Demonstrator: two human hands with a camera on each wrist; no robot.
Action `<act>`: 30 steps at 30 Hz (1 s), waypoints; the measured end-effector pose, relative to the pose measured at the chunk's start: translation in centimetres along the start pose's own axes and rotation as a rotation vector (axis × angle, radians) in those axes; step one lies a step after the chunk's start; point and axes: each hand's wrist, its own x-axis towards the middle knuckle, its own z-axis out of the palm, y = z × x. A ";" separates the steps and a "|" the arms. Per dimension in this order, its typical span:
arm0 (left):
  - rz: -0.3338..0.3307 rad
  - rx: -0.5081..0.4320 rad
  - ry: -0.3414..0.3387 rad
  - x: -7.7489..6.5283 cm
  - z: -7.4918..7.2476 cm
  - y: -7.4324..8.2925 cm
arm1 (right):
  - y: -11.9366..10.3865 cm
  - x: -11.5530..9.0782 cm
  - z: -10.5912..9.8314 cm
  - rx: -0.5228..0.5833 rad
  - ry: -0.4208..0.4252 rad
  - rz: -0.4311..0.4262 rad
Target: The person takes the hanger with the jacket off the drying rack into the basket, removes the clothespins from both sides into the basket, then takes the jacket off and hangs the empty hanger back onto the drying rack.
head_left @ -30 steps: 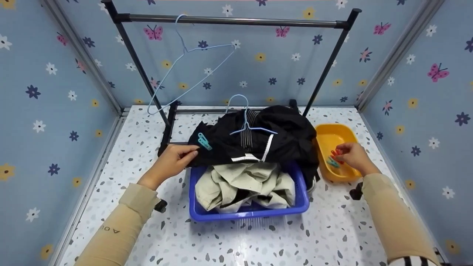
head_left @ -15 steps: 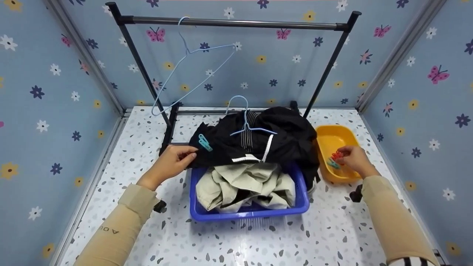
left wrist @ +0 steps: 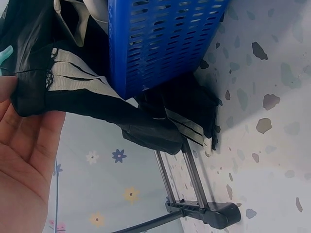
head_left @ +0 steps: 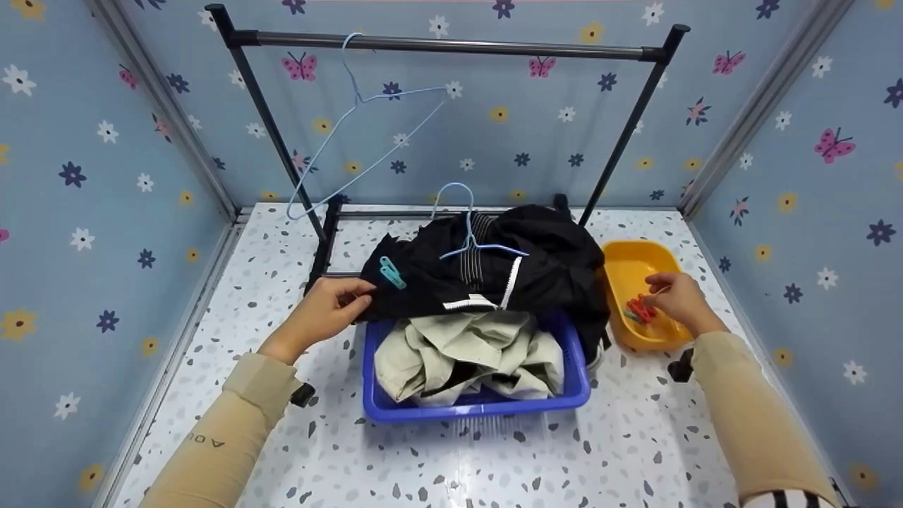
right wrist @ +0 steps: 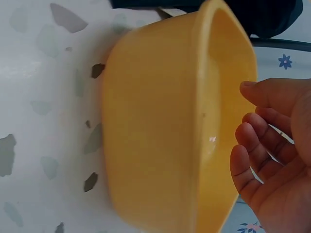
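Head view: the left hand (head_left: 321,310) pinches the black garment (head_left: 494,275) just beside a teal peg (head_left: 391,273), while the right hand (head_left: 681,302) is over the yellow tray (head_left: 635,259), near red pegs (head_left: 640,309). Left wrist: thumb and fingers clamp the garment's edge. Right wrist: thumb and fingertips stand apart.

The right hand (right wrist: 284,177) hovers at a yellow tub (right wrist: 150,131).

White-striped black garment (head_left: 557,243), blue basket (head_left: 487,409) near, red pegs (head_left: 640,309), yellow tub (head_left: 633,262) right, flowered blue wall (head_left: 487,166) far.
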 end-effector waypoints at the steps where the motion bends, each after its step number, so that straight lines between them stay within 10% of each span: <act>1: 0.000 0.000 0.001 0.0 0.0 0.0 | -0.3 0.0 -0.1 0.002 0.002 0.003; 30: 0.022 -0.001 0.054 0.0 0.5 -0.4 | -11.7 -2.7 -1.5 0.010 0.222 -0.406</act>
